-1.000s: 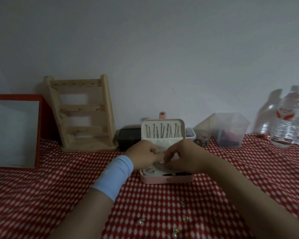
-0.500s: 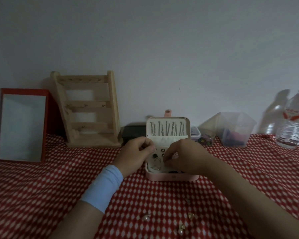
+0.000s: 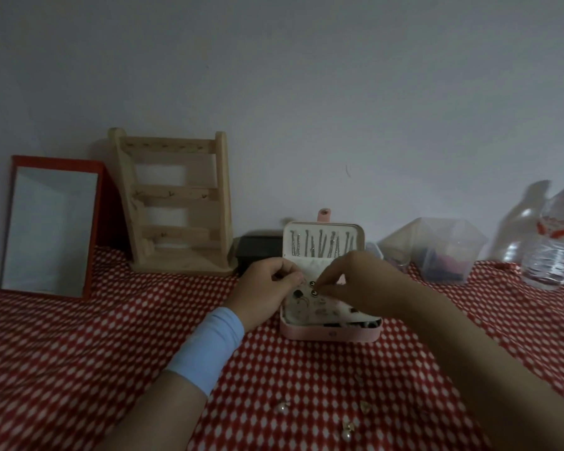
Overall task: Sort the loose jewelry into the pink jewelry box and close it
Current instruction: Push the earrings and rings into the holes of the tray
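Pink jewelry box [image 3: 329, 334] lies open on the tabletop [image 3: 79, 353]; right hand [image 3: 362, 283] pinches a dark stud [image 3: 315, 291] inside; left hand [image 3: 264, 289] curls beside it, grasp unclear.

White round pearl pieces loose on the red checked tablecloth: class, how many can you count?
2. One white round pearl piece lies beside the left forearm; the other lies farther right, near the bottom edge. The forearms may hide more.
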A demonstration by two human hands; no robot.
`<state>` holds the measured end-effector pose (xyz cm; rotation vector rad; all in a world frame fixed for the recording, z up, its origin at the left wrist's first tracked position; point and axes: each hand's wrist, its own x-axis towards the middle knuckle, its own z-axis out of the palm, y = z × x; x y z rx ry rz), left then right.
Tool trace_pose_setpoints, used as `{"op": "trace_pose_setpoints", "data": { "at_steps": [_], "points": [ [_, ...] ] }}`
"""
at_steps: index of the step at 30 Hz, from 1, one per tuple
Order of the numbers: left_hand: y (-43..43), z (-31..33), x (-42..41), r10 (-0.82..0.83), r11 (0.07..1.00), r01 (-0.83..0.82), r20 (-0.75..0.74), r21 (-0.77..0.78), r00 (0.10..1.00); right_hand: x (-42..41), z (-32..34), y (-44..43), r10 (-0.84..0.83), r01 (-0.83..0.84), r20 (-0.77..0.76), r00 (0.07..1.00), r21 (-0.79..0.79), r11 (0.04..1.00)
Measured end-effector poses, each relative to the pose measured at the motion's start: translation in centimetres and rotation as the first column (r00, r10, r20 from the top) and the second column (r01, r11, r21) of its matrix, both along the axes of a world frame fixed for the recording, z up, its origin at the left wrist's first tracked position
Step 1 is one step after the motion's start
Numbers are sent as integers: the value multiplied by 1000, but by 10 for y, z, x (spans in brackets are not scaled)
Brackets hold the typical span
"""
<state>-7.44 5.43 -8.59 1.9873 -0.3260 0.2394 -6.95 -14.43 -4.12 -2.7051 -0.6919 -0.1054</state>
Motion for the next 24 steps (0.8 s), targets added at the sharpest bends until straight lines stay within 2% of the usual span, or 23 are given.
{"op": "trace_pose_setpoints", "data": {
  "at_steps": [3, 6, 9, 12, 16, 18, 20, 24],
  "points": [
    [-7, 7, -2, -16, 993, 11, -41, -116, 999, -1, 12, -10, -15, 2, 81, 997, 155, 988],
    [-18, 17, -3, -42, 981, 17, -128, -193, 991, -2, 19, -10, 100, -105, 30, 994, 298, 949],
    [-26, 27, 2, -64, 966, 8, -208, -257, 976, 4, 20, -12, 76, -76, 16, 997, 415, 907],
    [-34, 36, 13, -48, 973, -6, -227, -233, 973, 14, 23, -19, 47, -52, 24, 999, 518, 854],
    [-47, 41, 26, -53, 963, -7, -217, -269, 975, 24, 26, -30, 71, -38, -32, 997, 599, 800],
    [-52, 40, 33, -70, 963, 8, -224, -269, 972, 30, 25, -37, 80, -29, -60, 995, 595, 803],
    [-54, 38, 40, -103, 969, 41, -243, -245, 965, 35, 23, -42, 72, -15, -75, 995, 585, 811],
    [-53, 33, 55, -192, 956, 113, -284, -271, 940, 47, 16, -49, 72, 23, -121, 990, 646, 763]
  ]
}}
